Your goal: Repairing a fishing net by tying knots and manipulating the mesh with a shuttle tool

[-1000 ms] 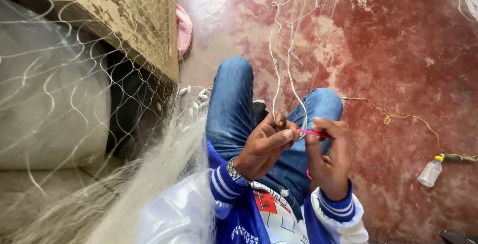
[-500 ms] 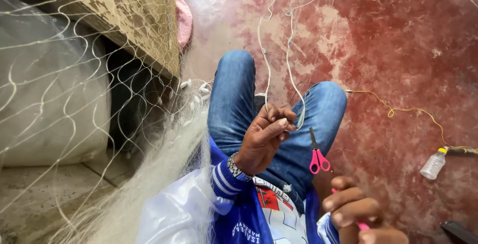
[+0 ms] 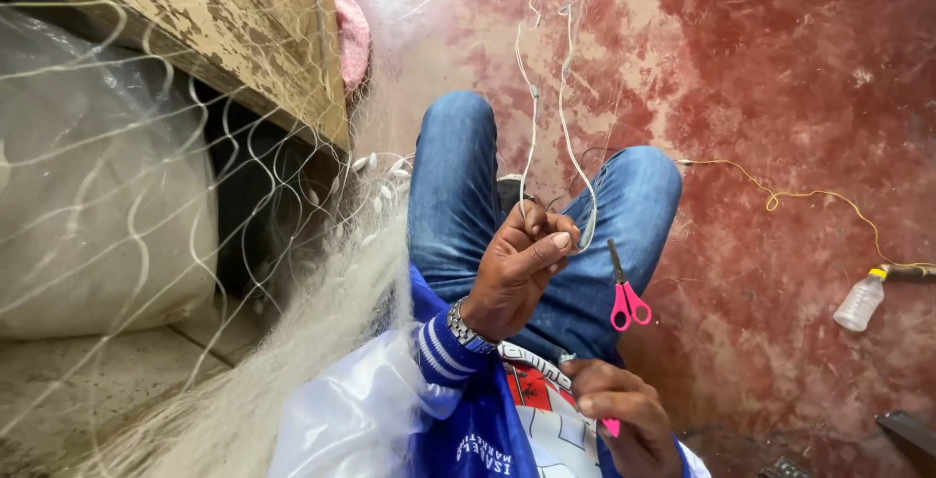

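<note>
My left hand [image 3: 522, 263] is raised over my lap and pinches white net cords [image 3: 564, 98] that run up and away across the red floor. A wristwatch [image 3: 466, 327] sits on that wrist. Small scissors with pink handles [image 3: 624, 295] lie loose on my right thigh, on the blue jeans [image 3: 458, 195]. My right hand [image 3: 624, 419] is low, close to my body, with its fingers curled on a small pink object [image 3: 611, 427] that is mostly hidden.
Fine white netting [image 3: 292, 361] drapes over the left side and piles beside my leg. A worn wooden bench [image 3: 244, 39] with a white sack [image 3: 97, 205] under it stands left. A clear plastic bottle [image 3: 860, 300] and yellow string [image 3: 809, 195] lie on the floor at right.
My right hand left the cords and drew back down toward my body. The pink-handled scissors now rest on my thigh. My left hand keeps its pinch on the cords.
</note>
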